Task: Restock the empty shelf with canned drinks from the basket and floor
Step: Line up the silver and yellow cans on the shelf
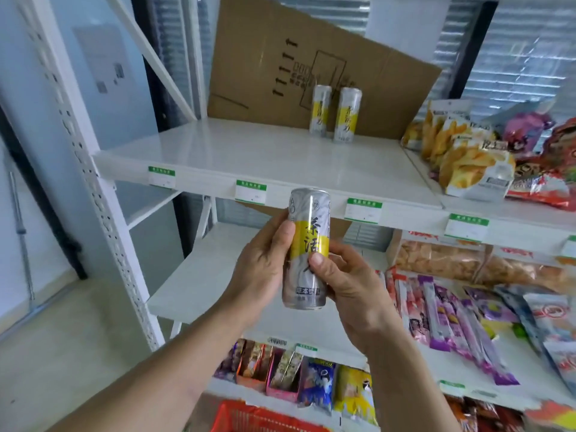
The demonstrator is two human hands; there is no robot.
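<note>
Both hands, left hand [265,260] and right hand [349,285], are gripping one can [307,244] with curled fingers below the shelf [249,157] front edge, risking toppling the two cans [335,118] at its back edge.

We see the can [307,249] in silver-grey with a broad yellow band and black characters down its front, and the two cans on the shelf [335,115] carry the same silver, yellow and black pattern. Our shelf [249,157] is plain glossy white, its price tags [251,191] white with green top strips, and behind it stands brown cardboard [280,57] printed with black arrows and line drawings. To the right we find snack bags [467,157] in yellow, orange and white, long packets [452,313] in purple and pink, and at the bottom a red basket [249,419].
</note>
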